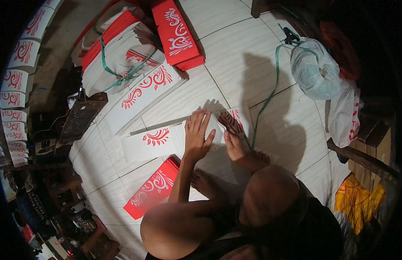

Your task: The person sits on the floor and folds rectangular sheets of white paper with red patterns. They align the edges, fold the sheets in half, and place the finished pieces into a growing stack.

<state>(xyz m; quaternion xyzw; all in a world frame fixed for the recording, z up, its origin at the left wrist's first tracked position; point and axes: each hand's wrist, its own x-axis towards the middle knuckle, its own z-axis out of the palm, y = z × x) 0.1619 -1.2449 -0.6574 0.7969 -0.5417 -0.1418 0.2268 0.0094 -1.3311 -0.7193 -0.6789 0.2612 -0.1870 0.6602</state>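
My left hand (197, 135) lies flat, fingers spread, on a long white paper sheet with red floral print (155, 137) on the tiled floor. Close to its right, my right hand (233, 144) has its fingers at a lifted, folded part of the white paper, beside a red-printed end (239, 120); whether it pinches the paper is hard to tell. A stack of red printed paper strips (153, 187) lies left of my left forearm. Up and to the left lies a stack of white strips with red print (145, 87).
Upper left stands a bundle of folded papers (115, 55) tied with green string, beside another red stack (178, 32). A wooden block (84, 115) sits at left. At right are a tied plastic bag (313, 70), a green strap (269, 94), a wooden bar (366, 159) and a cardboard box (382, 146).
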